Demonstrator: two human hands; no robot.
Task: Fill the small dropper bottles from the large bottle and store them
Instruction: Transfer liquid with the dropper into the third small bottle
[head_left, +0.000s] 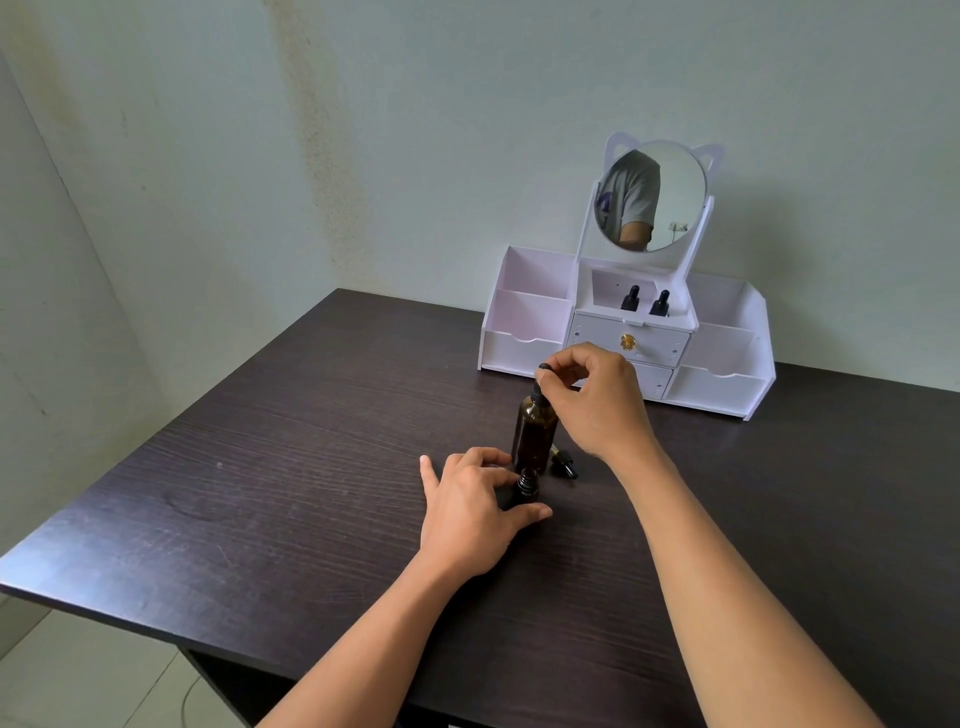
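A large amber bottle (532, 434) stands upright on the dark table (260, 493). My right hand (597, 400) pinches the black dropper top (541, 382) at the bottle's neck. In front of it my left hand (470, 514) holds a small dark dropper bottle (526, 488), uncapped, upright on the table. A small black dropper cap (563, 462) lies on the table just right of the large bottle. Two capped small dropper bottles (644, 301) stand in the middle upper compartment of the white organizer (519, 322).
The white organizer with a round cat-ear mirror (652, 197) stands at the table's back edge against the wall, with open side compartments and a drawer with a gold knob (628, 342). The table's front-left edge drops to the floor.
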